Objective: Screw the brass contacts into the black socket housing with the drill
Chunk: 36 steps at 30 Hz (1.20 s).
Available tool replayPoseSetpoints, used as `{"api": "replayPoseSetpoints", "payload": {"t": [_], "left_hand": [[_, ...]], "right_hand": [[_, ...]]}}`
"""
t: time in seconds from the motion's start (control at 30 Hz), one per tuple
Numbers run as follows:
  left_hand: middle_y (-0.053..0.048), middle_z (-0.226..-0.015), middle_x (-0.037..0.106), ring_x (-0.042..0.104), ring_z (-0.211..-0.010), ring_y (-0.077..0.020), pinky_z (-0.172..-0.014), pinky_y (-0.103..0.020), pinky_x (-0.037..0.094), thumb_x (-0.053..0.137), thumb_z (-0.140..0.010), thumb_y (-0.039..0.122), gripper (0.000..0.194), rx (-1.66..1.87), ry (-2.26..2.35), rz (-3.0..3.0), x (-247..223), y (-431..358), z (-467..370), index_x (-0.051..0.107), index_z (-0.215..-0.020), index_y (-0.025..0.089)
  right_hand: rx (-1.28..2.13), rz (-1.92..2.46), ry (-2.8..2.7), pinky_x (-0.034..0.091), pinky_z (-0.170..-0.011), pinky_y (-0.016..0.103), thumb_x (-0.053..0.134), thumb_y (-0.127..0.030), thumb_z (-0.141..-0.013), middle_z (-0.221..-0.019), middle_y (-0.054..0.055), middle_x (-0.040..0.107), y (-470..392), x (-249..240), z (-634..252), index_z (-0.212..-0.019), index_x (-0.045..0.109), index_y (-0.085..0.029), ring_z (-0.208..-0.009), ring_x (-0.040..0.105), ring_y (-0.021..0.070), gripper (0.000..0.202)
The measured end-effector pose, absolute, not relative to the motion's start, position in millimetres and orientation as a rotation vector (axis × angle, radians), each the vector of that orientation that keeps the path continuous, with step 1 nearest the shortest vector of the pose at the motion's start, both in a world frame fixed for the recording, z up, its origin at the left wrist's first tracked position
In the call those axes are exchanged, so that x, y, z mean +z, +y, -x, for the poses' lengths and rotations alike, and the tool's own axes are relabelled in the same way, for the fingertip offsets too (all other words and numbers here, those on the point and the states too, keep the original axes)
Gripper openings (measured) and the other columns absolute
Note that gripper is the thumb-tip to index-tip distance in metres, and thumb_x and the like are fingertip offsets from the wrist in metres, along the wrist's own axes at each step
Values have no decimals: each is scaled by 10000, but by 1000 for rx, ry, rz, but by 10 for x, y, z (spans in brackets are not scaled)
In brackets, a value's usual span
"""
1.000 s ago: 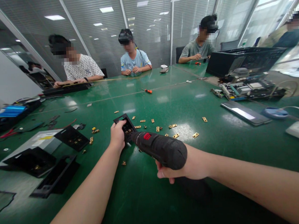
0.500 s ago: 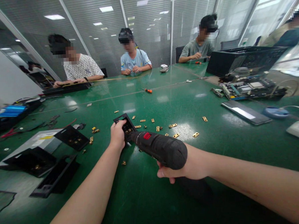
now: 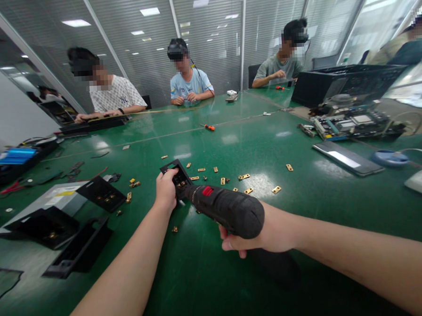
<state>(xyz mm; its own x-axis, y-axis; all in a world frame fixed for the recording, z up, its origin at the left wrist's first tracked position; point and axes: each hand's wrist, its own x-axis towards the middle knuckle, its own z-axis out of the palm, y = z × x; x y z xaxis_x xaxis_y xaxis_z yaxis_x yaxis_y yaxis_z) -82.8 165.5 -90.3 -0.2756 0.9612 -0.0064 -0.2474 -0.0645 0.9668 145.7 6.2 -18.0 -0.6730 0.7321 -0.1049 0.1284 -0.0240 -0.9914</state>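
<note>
My left hand (image 3: 167, 187) is closed on the edge of a black box-like housing (image 3: 173, 168) with brass-coloured parts inside it. Wrapped round the grip of a black cordless drill (image 3: 231, 212) with a red switch is my right hand (image 3: 248, 238), its fingers partly hidden. The drill's nose points into the housing; its bit cannot be made out. Small brass plates (image 3: 248, 191) with holes lie scattered beyond and to the right of the drill. Close by my left forearm is another small brass piece (image 3: 174, 229).
More black housings (image 3: 101, 194) lie at the left by a silver metal case (image 3: 66, 196). A circuit board (image 3: 359, 122), a flat dark device (image 3: 347, 158) and a black computer case (image 3: 345, 82) stand at the right. An orange screwdriver (image 3: 209, 127) lies mid-table. Several people sit across the table.
My hands, the drill and the housing stay almost still. At the back right, a co-worker's hand has shifted slightly.
</note>
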Motion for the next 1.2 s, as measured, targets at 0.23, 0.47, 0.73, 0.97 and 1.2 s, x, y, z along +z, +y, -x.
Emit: {"api": "replayPoseSetpoints", "payload": {"t": [0.23, 0.47, 0.73, 0.97, 1.2], "left_hand": [[-6, -660, 629, 658, -657, -239, -648, -382, 541, 721, -617, 348, 252, 1534, 1205, -907, -922, 1672, 839, 593, -771, 195], [-2, -647, 624, 645, -617, -231, -613, -383, 543, 715, -614, 354, 258, 1522, 1195, -891, -916, 1665, 837, 591, -777, 196], [-2, -643, 625, 659, -643, -247, -632, -386, 542, 718, -614, 357, 261, 1530, 1210, -907, -912, 1657, 831, 582, -771, 200], [-2, -645, 622, 642, -612, -229, -612, -383, 545, 720, -621, 351, 252, 1528, 1199, -901, -924, 1657, 835, 588, -770, 196], [-7, -641, 627, 656, -638, -250, -636, -412, 556, 716, -629, 356, 243, 1529, 1203, -916, -937, 1673, 845, 593, -765, 196]], "right_hand": [[1715, 896, -1819, 481, -454, 187, 772, -238, -754, -659, -28, 600, 45, -174, -1440, -806, 533, -160, -505, 625, 107, 256], [1741, 883, -1794, 506, -479, 199, 790, -225, -734, -748, 8, 639, 37, -217, -1447, -842, 573, -143, -543, 651, 116, 256], [1754, 932, -1796, 514, -505, 208, 791, -287, -758, -892, 48, 660, 28, -216, -1471, -917, 595, -133, -562, 642, 97, 295], [1740, 915, -1816, 508, -503, 206, 776, -282, -773, -874, 45, 652, 42, -201, -1466, -880, 576, -134, -559, 646, 99, 271], [1715, 918, -1851, 506, -488, 202, 759, -257, -785, -706, -17, 594, 43, -186, -1463, -827, 535, -155, -545, 651, 116, 250]]}}
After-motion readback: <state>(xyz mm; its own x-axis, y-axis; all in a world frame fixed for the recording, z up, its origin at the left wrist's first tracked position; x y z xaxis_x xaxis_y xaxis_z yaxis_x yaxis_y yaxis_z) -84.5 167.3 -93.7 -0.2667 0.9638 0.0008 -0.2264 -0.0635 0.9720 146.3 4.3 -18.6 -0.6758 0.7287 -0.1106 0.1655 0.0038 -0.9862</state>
